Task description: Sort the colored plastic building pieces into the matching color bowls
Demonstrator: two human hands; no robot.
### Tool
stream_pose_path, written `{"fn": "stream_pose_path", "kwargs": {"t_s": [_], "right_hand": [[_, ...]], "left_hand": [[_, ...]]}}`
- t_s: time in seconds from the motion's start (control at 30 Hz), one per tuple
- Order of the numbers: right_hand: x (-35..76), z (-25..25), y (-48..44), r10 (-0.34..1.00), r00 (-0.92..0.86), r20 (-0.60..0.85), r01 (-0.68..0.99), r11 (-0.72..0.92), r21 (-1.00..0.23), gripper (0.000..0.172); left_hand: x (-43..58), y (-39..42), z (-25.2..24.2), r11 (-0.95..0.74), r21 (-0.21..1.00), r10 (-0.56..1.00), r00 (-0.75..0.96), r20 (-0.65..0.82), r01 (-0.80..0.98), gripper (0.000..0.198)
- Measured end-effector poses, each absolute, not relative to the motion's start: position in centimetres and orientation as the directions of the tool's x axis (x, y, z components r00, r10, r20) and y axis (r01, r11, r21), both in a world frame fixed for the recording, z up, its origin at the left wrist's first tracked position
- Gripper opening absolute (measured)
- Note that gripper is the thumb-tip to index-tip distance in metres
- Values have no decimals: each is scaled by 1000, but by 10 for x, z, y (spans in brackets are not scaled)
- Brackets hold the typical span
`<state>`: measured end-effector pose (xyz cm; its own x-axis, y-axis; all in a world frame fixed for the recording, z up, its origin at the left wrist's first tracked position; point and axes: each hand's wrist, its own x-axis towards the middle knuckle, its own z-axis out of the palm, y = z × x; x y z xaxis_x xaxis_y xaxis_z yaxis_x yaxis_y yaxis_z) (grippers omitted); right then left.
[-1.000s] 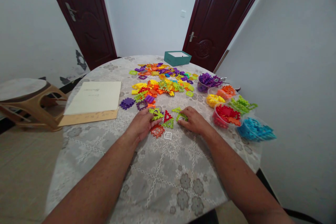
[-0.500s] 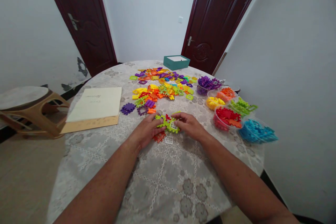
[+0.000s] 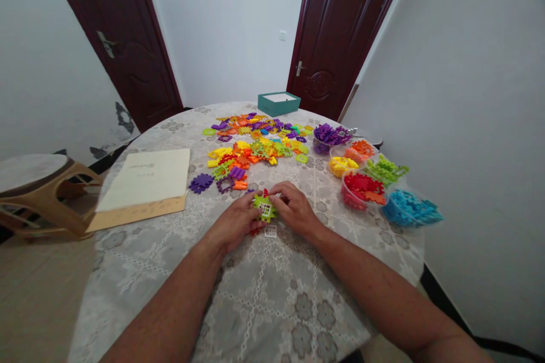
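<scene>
Between my two hands is a lime green toothed piece with a white window grid in it. My left hand grips its left side, and my right hand pinches its upper right edge. A small red piece sticks up at the top edge by my right fingertips. Below the green piece, a white window piece lies on the tablecloth. A red toothed piece is mostly hidden beneath my left fingers.
A heap of coloured pieces spreads beyond my hands. Tubs of purple, yellow, red, lime and blue pieces stand at right. A paper pad lies left; a green box sits at the far edge.
The green piece has been lifted and tilted up, turning its window grid toward me. My hands have moved closer together around it. The camera view has shifted slightly.
</scene>
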<state>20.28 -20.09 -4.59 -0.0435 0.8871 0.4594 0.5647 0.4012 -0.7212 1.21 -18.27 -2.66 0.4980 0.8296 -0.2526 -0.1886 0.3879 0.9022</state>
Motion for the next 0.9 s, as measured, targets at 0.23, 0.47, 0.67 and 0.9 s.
{"fn": "stream_pose_path", "kwargs": {"t_s": [0.23, 0.47, 0.67, 0.9], "right_hand": [[250, -67, -178, 917, -72, 392, 925, 209, -318, 40], [254, -68, -173, 948, -89, 305, 938, 182, -294, 35], [251, -60, -178, 872, 71, 484, 802, 239, -547, 42], [214, -32, -210, 754, -113, 647, 651, 548, -525, 30]], "left_hand": [[8, -177, -22, 350, 894, 904, 352, -244, -279, 68], [8, -173, -24, 367, 875, 903, 346, -253, -317, 60], [8, -173, -24, 395, 852, 897, 343, -278, -343, 50], [8, -176, -19, 433, 811, 878, 389, -280, -394, 35]]}}
